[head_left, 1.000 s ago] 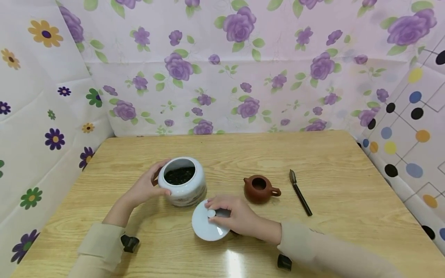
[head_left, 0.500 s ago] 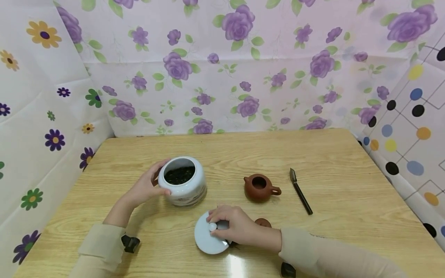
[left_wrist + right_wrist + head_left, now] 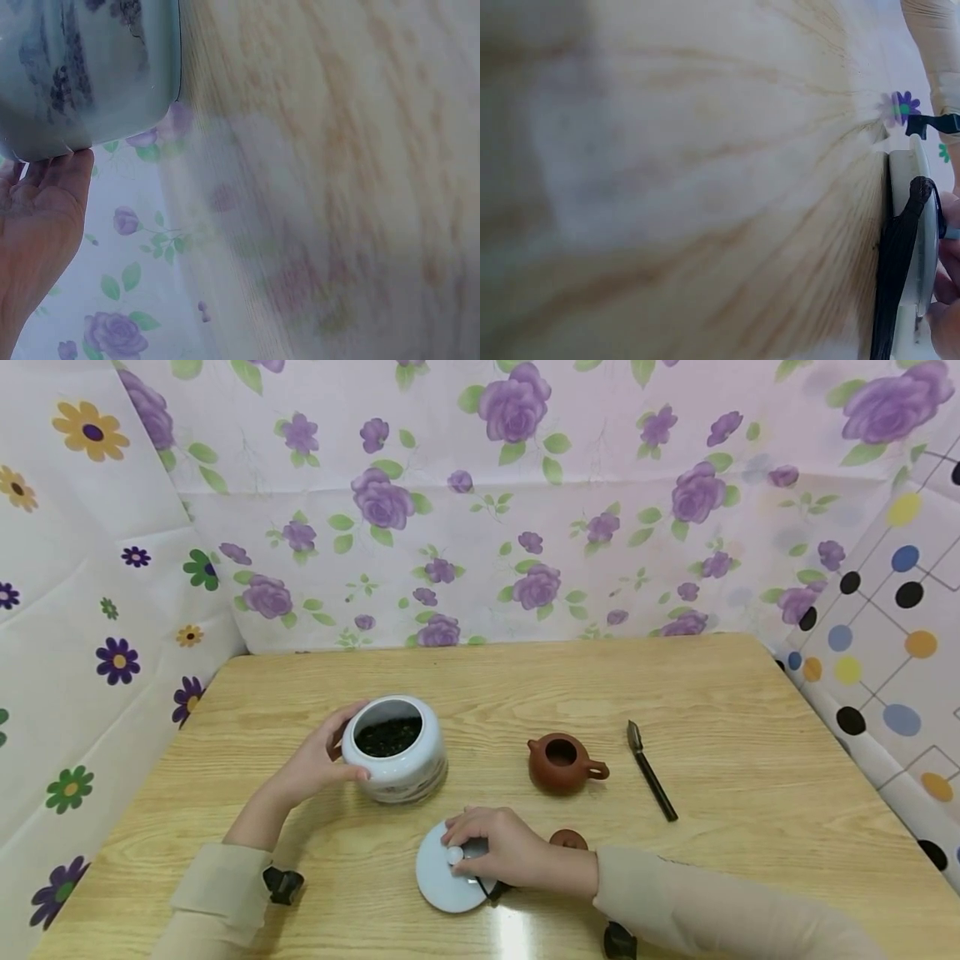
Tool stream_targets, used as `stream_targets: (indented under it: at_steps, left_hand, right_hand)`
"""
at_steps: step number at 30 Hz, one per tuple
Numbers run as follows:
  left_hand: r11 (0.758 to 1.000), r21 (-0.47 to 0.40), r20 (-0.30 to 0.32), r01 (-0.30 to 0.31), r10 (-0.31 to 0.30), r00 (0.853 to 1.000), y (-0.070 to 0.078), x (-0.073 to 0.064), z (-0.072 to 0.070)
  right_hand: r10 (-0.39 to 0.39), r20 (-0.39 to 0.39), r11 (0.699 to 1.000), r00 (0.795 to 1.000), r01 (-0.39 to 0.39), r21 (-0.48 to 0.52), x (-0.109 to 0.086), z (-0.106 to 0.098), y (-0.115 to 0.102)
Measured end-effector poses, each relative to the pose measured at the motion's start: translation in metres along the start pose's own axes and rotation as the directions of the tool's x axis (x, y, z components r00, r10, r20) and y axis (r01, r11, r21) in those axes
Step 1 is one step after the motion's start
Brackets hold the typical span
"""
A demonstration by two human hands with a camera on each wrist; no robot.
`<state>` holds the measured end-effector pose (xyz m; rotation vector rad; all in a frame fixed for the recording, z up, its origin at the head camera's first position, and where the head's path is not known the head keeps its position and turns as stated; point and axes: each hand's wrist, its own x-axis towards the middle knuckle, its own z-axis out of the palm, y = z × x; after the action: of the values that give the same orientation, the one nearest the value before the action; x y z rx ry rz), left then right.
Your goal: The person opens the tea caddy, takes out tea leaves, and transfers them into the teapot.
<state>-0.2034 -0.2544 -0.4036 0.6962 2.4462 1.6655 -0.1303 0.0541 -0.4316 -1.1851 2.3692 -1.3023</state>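
My left hand (image 3: pixel 318 758) holds the side of a round white porcelain jar (image 3: pixel 408 777), with thumb on its near side and fingers round the far side. Dark tea leaves (image 3: pixel 386 739) lie inside the uncovered jar. In the left wrist view, painted dark decoration shows on the jar's wall (image 3: pixel 82 67). My right hand (image 3: pixel 513 852) pinches the knob of the jar's white lid (image 3: pixel 442 887), down at the table surface in front of the jar. A black tassel (image 3: pixel 900 262) hangs from the knob over the lid's edge in the right wrist view.
A brown clay teapot (image 3: pixel 557 777) without its cover stands right of the jar, handle to the right. Its small round lid (image 3: pixel 568 839) lies behind my right wrist. Farther right is a dark-handled tea scoop (image 3: pixel 651 777). Patterned cloths surround the wooden table (image 3: pixel 300 685).
My right hand has brought the white lid toward the table's front edge and down, then shifted it slightly left. The small clay lid has come into view. My left hand keeps its place on the jar.
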Motion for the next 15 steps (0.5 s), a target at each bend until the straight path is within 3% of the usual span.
stream_targets:
  at_steps: [15]
  left_hand:
    - [1.000,-0.013,-0.004,-0.002,0.002,1.000,0.0020,-0.0001,0.0007]
  right_hand:
    - [0.086,0.027,0.996,0.996,-0.087,0.011,0.0006,-0.0014,-0.0026]
